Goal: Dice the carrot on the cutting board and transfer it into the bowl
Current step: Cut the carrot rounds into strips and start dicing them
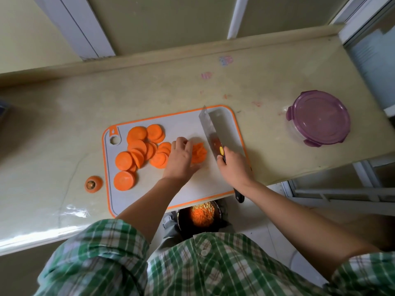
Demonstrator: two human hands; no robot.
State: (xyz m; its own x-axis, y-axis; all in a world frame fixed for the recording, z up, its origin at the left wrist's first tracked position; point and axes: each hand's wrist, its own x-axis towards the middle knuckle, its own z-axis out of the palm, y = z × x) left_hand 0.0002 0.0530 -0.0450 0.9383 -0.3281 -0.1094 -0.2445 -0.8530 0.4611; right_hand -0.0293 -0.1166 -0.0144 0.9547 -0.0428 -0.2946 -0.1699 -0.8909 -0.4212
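- Cutting board (232, 133): grey with an orange rim, lying on the pale surface (64, 124). Its 6 o'clock edge overhangs the surface's front.
- Stack of carrot slices (199, 153): at the board's centre, blurred and partly covered by the left hand (180, 159). The count of slices cannot be made out.
- Left hand's fingers: curled over the stack from its 9 o'clock side, holding it down.
- Right hand (234, 165): fingers clenched round the handle of the cleaver (208, 124). The handle is mostly hidden, with only its black butt showing below the wrist.
- Cleaver blade: points toward 12 o'clock, just beside the stack at its 3 o'clock. Whether the edge touches the board cannot be told.
- Loose carrot rounds (136, 150): overlapping on the board's 9 o'clock half.
- Carrot top (93, 184): off the board at its 8 o'clock, on the surface.
- Bowl (181, 221): dark, below the board's 6 o'clock edge, holding diced carrot (202, 215). It is partly hidden by the board and a plaid shirt (203, 270).
- Purple-lidded container (319, 118): at 3 o'clock, well apart from the board.
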